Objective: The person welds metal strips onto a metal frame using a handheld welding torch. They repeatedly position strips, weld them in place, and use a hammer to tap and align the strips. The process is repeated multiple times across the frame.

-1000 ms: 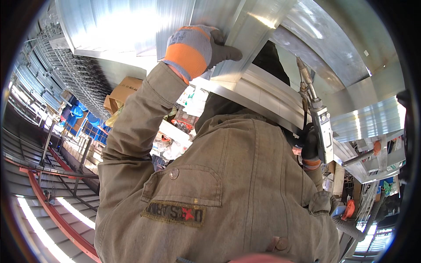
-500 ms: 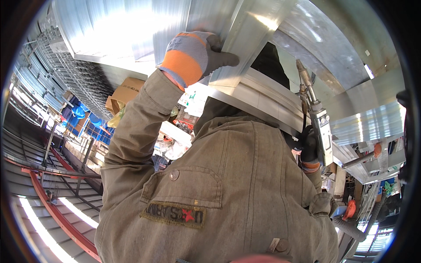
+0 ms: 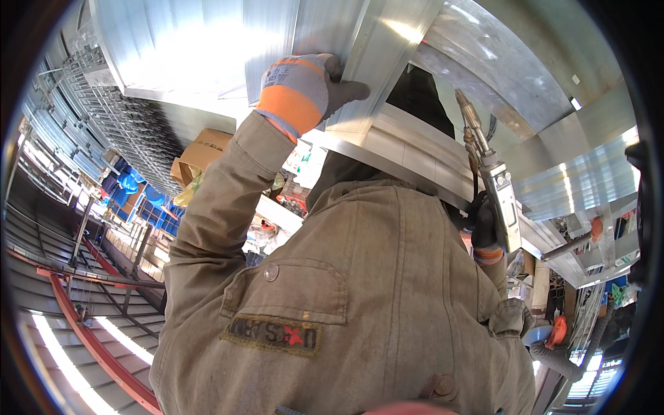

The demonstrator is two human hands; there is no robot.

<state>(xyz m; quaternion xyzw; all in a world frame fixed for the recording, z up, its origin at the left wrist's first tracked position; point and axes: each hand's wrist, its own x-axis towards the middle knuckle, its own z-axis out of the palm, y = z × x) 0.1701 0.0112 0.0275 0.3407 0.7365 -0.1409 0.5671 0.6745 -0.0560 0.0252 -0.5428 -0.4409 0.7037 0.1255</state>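
Note:
My left hand [image 3: 299, 93], in a grey and orange work glove, is closed at the edge of a long shiny metal profile [image 3: 379, 66]. Its thumb lies across the profile's face, while the other fingers are curled and partly hidden. On the right, my right hand [image 3: 486, 225] wears a dark glove with an orange cuff. It grips a handheld welding torch [image 3: 503, 197] with a pale body and a metal nozzle pointing up and slightly left. Below the upright profile, a ribbed metal crosspiece [image 3: 415, 149] runs slantwise in front of my chest.
Broad shiny metal sheets [image 3: 200, 41] fill the upper left. More flat metal strips [image 3: 498, 55] lie at the upper right. A cardboard box [image 3: 207, 146] and stacked metal grids [image 3: 128, 121] stand at left. A thick grey hose [image 3: 559, 361] hangs at lower right.
The torch has shifted slightly left and up in view, with my right hand. The metal profile appears a little farther left. My left hand keeps its hold on it.

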